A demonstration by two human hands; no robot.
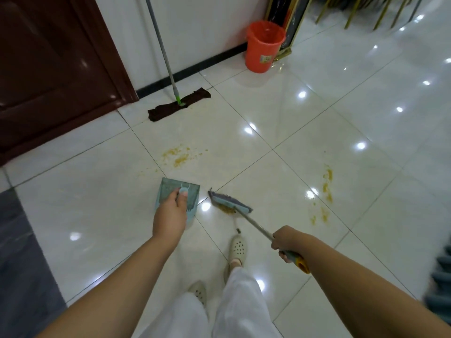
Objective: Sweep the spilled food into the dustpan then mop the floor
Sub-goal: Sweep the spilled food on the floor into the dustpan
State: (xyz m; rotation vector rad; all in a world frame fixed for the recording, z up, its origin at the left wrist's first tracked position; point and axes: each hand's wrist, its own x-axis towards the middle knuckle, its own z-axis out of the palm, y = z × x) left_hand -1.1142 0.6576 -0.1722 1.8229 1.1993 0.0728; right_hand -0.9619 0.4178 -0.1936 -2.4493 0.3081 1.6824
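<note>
Glossy tiled floor point(317, 132). Left hand point(170, 213) grip closed on dustpan point(168, 191); right hand point(284, 242) grip closed on broom point(230, 202) handle. Spilled food point(225, 209) lies under the broom head, just right of the dustpan; further smears ahead and well right.

bucket sticker: there's a small yellowish label on the front of the orange bucket point(264, 46), but it's way too tiny and blurry for me to read

chalkboard sign: the dark board in the gold frame point(294, 25) behind the bucket has some faint light marks on it, honestly can't make out a single letter

everything else: no brand, number or writing that I can spot anywhere down here
</note>
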